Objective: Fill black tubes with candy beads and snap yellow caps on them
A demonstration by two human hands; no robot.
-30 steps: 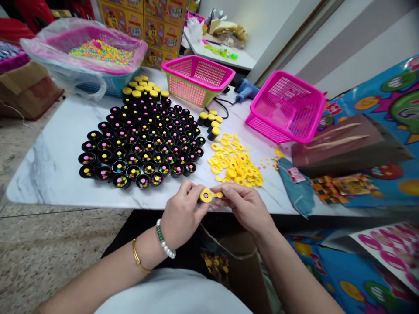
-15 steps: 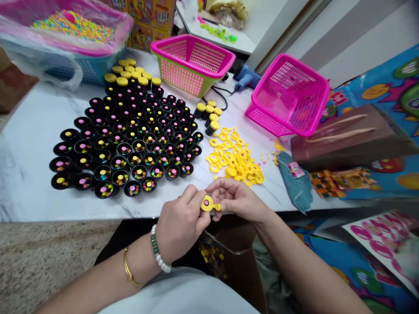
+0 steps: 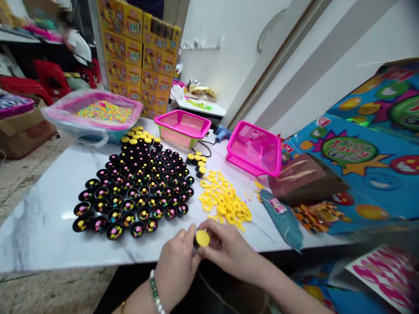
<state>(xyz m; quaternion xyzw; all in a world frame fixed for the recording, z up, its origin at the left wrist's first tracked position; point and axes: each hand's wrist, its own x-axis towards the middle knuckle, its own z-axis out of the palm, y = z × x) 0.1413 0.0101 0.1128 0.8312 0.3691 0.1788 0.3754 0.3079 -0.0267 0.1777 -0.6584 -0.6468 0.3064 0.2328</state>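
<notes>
Near the table's front edge, a small black cup with a flat yellow lid (image 3: 202, 238) is held between both hands. My left hand (image 3: 178, 257) is closed around the cup's dark side. The fingers and thumb of my right hand (image 3: 225, 246) pinch it from the other side, close to the lid. Just beyond the hands lies a pile of yellow ring-shaped caps (image 3: 225, 203). Left of them stand many open black cups (image 3: 127, 205) holding coloured beads, each with a pink or yellow piece in the centre.
Lidded black cups (image 3: 198, 162) stand behind the caps. Further back are a pink-and-green basket (image 3: 181, 126), a pink basket (image 3: 253, 150), a blue glue gun (image 3: 222, 133) and a plastic-lined bead basket (image 3: 73, 124). A teal cloth (image 3: 284, 220) lies right. A person (image 3: 78, 48) sits far left.
The yellow cap showed an opening with a pink centre and a side tab; now a flat yellow lid faces up on the held cup. The view has tipped upward.
</notes>
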